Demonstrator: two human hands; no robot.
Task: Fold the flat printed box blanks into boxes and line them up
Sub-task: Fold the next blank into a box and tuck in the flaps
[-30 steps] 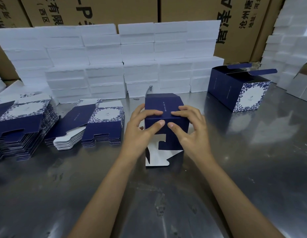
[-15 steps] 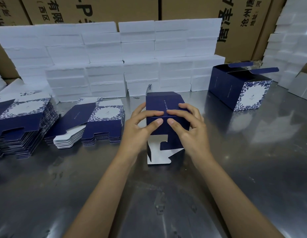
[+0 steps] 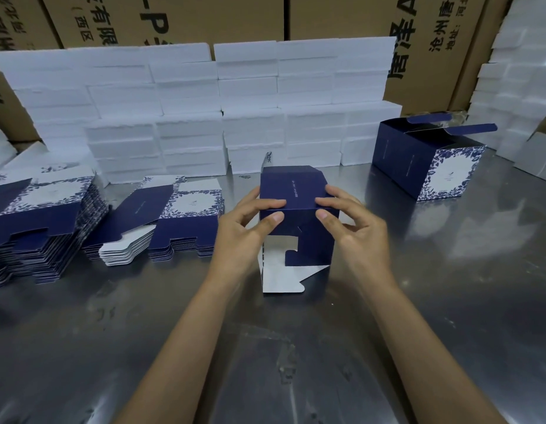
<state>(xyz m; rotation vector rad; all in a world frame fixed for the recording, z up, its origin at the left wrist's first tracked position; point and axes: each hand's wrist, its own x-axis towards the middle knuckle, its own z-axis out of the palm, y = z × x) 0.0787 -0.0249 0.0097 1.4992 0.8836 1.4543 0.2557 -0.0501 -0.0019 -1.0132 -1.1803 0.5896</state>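
Box [image 3: 296, 209], navy blue, half folded, stands on the tabletop [image 3: 433, 286] at centre, just in front of the person. Top panel navy with a thin line of small print. Near end not closed: a white-backed flap lies out flat on the tabletop toward the person, a notched navy flap above it.

Head view. Left hand [image 3: 244, 231] grips the box's left upper edge, fingers curled over the top panel, thumb pressed on the near face. Right hand [image 3: 354, 221] mirrors it on the right upper edge, fingers on top, thumb against the near face. Both hands hold the box; the fingertips of the two hands are apart, with bare navy panel between them.

Left of the box, near it: a low stack of flat blanks [image 3: 180, 221], navy with blue-and-white flower print, the white undersides of a few showing at its front. Farther left, at the frame edge: a taller stack of blanks [image 3: 36, 228], same print.

Right and back, well apart from the hands: a finished box [image 3: 427, 166], upright, lid flaps standing open, flower-print panel facing the camera.

Behind everything: a wall of white foam blocks [image 3: 204, 111] stacked in rows along the back of the tabletop, more at far right. Behind those, brown cartons [image 3: 223, 16] with large printed characters.

Tabletop is shiny metal, with blurred reflections.
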